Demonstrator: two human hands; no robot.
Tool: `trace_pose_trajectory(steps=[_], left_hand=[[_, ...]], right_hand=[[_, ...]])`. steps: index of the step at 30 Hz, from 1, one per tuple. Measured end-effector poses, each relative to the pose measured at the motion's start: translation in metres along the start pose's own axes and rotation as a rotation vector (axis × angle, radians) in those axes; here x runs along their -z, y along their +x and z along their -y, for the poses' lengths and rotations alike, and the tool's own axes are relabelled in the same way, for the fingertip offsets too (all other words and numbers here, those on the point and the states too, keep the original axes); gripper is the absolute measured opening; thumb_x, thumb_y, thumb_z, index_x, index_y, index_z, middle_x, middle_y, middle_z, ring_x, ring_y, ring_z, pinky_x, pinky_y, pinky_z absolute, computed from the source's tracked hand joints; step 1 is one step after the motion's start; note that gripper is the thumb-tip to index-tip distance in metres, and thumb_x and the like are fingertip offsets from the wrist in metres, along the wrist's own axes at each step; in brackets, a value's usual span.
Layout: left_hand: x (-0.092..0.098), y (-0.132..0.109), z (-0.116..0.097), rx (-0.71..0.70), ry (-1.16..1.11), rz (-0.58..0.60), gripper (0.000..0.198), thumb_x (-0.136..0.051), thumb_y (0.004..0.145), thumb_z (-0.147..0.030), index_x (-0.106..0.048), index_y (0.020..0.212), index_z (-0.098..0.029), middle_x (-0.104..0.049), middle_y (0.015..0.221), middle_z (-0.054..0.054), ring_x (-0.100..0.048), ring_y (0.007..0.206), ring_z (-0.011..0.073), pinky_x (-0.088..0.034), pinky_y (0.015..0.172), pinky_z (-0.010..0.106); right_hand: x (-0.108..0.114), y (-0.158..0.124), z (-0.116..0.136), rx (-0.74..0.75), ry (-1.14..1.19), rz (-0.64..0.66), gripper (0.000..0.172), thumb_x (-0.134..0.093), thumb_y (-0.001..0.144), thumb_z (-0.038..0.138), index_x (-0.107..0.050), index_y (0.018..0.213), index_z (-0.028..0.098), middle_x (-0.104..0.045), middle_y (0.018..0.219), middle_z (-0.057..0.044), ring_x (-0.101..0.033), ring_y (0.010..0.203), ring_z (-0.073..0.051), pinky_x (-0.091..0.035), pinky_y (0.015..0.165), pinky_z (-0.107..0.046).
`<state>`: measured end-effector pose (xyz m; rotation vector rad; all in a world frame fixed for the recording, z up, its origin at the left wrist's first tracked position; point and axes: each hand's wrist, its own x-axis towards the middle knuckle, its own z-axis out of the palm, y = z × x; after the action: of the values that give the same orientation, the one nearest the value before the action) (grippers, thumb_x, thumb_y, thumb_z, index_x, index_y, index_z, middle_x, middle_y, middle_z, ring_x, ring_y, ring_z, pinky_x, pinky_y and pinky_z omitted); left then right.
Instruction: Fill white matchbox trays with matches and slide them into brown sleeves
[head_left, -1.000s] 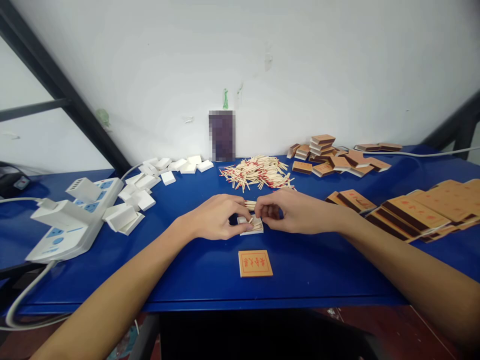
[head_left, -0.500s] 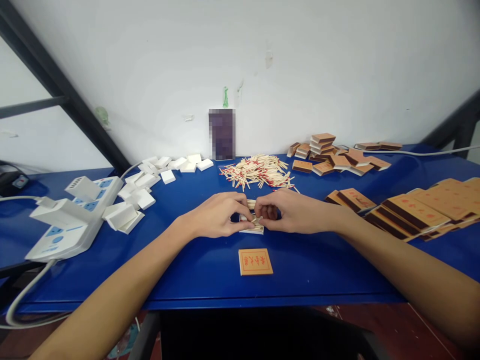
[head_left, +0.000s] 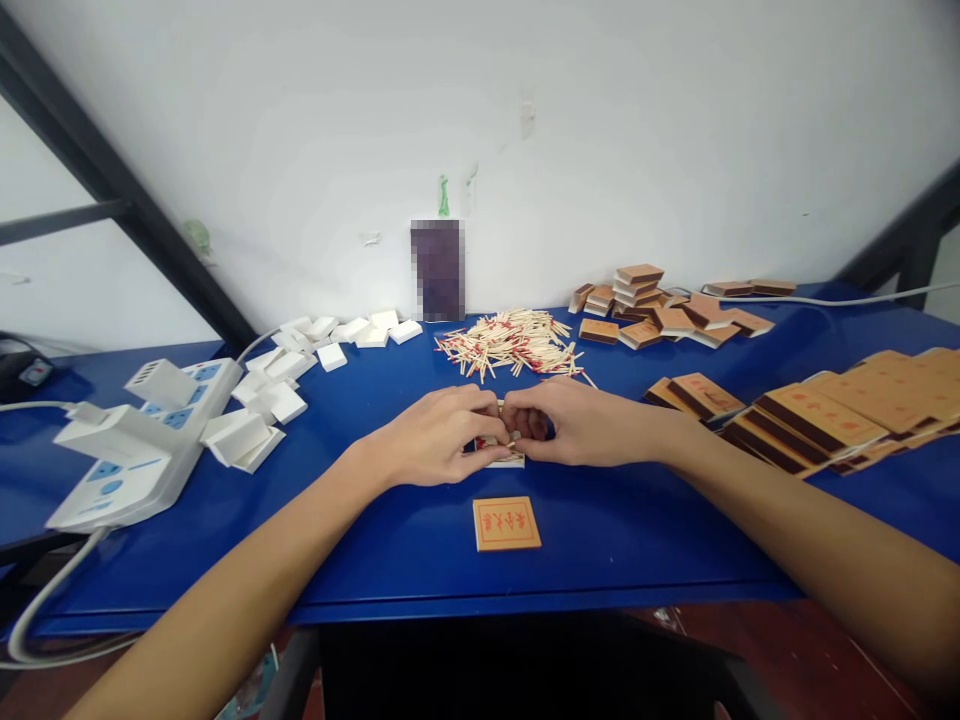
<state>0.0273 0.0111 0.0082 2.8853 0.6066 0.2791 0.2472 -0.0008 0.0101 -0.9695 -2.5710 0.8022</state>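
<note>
My left hand [head_left: 439, 435] and my right hand [head_left: 574, 422] meet over a small white matchbox tray [head_left: 511, 462] with matches in it. Thumb and fingers of both hands are closed together around a few matches [head_left: 513, 442] at the tray, partly hidden by the fingertips. Below the tray, toward the table's front edge, lies an orange matchbox sleeve [head_left: 507, 524] with red lettering. Behind my hands is a loose heap of red-tipped matches [head_left: 514, 342].
Several white trays [head_left: 281, 372] lie at the left, beside a white power strip [head_left: 150, 450] with plugs and cables. Orange matchbox sleeves [head_left: 675, 312] are piled at the back right, and more orange boxes [head_left: 832, 410] stand in rows at the right. A pixelated dark rectangle [head_left: 439, 270] leans against the wall.
The whole view has shifted slightly. My fingers have come closer together over the tray, covering more of the matches behind it. The orange sleeve stays put.
</note>
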Motion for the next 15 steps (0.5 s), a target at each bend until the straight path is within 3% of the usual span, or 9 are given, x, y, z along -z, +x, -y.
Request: trace_pose_trajectory(steps=[3,9,12,15], left_hand=[[0.0,0.0,-0.001,-0.013,0.018,-0.022,0.027,-0.051,0.096,-0.036,-0.071,0.092,-0.018,-0.062,0.096,0.005,-0.057,0.086,0.018,-0.043,0.08,0.032],[0.001,-0.002,0.011,0.07,0.128,-0.195,0.03,-0.04,0.097,-0.026,-0.068,0.098,-0.016,-0.063,0.094,0.007,-0.057,0.088,0.02,-0.044,0.08,0.033],[-0.001,-0.003,0.021,0.141,0.201,-0.184,0.03,-0.04,0.097,-0.027,-0.068,0.103,-0.016,-0.064,0.095,0.008,-0.058,0.092,0.0219,-0.045,0.082,0.035],[-0.004,-0.004,0.027,0.176,0.219,-0.155,0.03,-0.041,0.097,-0.028,-0.067,0.108,-0.017,-0.065,0.098,0.007,-0.059,0.093,0.0223,-0.046,0.082,0.036]], right_hand=[[0.003,0.0,-0.001,-0.021,-0.004,-0.014,0.009,-0.056,0.088,0.027,-0.059,0.086,0.02,-0.063,0.071,0.001,-0.056,0.061,-0.013,-0.04,0.058,-0.025],[0.004,0.003,-0.006,0.019,-0.183,-0.283,0.011,-0.052,0.089,0.025,-0.059,0.084,0.019,-0.062,0.079,-0.003,-0.055,0.073,-0.016,-0.039,0.068,-0.028],[0.0,0.005,-0.013,0.03,-0.242,-0.328,0.012,-0.053,0.089,0.027,-0.061,0.085,0.019,-0.06,0.079,-0.002,-0.053,0.071,-0.016,-0.038,0.068,-0.029],[-0.003,0.007,-0.022,0.057,-0.299,-0.318,0.017,-0.054,0.091,0.028,-0.064,0.101,0.019,-0.064,0.096,-0.007,-0.056,0.091,-0.021,-0.041,0.081,-0.034]])
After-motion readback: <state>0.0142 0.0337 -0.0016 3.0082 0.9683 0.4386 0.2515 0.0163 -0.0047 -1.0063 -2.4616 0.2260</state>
